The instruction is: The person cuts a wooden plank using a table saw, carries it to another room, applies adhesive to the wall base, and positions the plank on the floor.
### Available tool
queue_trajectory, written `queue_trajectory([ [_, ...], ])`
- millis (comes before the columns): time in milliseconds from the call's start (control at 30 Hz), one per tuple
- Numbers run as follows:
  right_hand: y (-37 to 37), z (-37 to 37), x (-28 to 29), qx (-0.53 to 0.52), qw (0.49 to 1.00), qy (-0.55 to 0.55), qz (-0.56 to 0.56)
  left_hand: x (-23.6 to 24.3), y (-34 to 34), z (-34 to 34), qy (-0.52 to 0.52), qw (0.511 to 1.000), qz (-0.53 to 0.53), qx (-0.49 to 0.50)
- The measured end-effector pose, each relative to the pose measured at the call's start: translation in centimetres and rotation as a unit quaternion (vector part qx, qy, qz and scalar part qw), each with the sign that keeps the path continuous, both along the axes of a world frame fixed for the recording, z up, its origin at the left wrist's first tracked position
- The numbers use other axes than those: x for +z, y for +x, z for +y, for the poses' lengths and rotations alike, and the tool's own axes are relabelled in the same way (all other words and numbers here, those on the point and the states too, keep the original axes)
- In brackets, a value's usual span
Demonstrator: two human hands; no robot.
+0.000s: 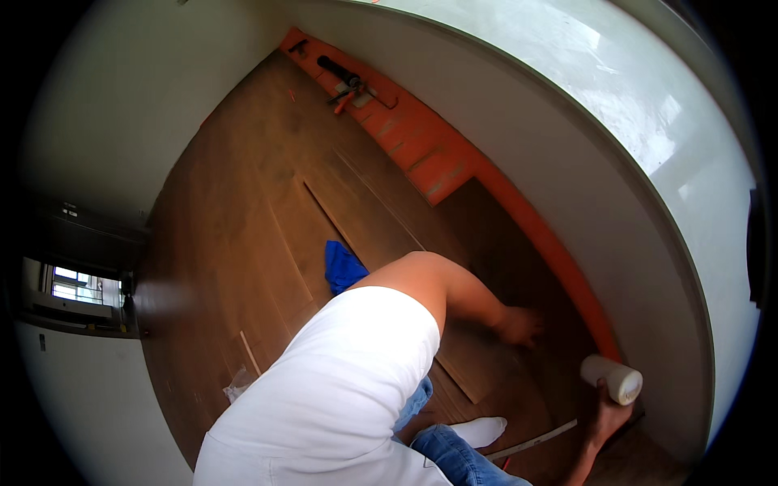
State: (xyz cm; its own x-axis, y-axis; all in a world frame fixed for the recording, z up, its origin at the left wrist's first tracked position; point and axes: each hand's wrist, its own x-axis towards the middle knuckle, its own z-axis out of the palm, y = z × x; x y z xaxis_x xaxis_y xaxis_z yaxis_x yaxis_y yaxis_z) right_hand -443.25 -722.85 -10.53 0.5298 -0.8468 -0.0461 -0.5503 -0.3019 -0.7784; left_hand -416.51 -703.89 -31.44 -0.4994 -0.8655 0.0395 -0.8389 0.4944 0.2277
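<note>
My left hand (520,326), slightly blurred, is low over or resting on a dark wood plank (486,243), fingers apart and holding nothing visible. My right hand (608,411) grips a white cylinder (608,377) beside the orange underlay (559,267) along the right wall. Under and behind it a thin pale strip (531,440) lies on the floor near my knee and white-socked foot (478,431). A blue cloth (343,267) lies on the laid brown planks (251,202), just past my left arm.
At the far top, tools with a black cylinder (340,71) and orange handles lie on the underlay. Pale walls (121,89) bound the floor. A thin wood offcut (250,350) and clear plastic (237,382) lie at left, near a doorway with a window (85,287).
</note>
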Motion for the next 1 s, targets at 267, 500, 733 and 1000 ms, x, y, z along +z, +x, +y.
queue_trajectory([
  [267, -4.3, -1.2, -2.0, -0.037, 0.992, -0.117, -0.035, 2.6, 0.5, 0.4, 0.039, 0.998, 0.041, 0.017],
  [500, -3.1, -3.7, -2.1, -0.143, 0.980, 0.032, -0.135, 6.3, -0.6, -0.4, 0.242, 0.967, 0.060, 0.055],
  [733, 0.6, -5.8, -5.3, -0.202, 0.932, 0.147, -0.262, 7.6, 0.2, -1.2, 0.124, 0.992, 0.010, 0.018],
  [1000, 4.8, -5.9, -8.8, -0.173, 0.916, 0.229, -0.280, 8.4, 0.7, -0.6, 0.180, 0.983, -0.003, 0.023],
])
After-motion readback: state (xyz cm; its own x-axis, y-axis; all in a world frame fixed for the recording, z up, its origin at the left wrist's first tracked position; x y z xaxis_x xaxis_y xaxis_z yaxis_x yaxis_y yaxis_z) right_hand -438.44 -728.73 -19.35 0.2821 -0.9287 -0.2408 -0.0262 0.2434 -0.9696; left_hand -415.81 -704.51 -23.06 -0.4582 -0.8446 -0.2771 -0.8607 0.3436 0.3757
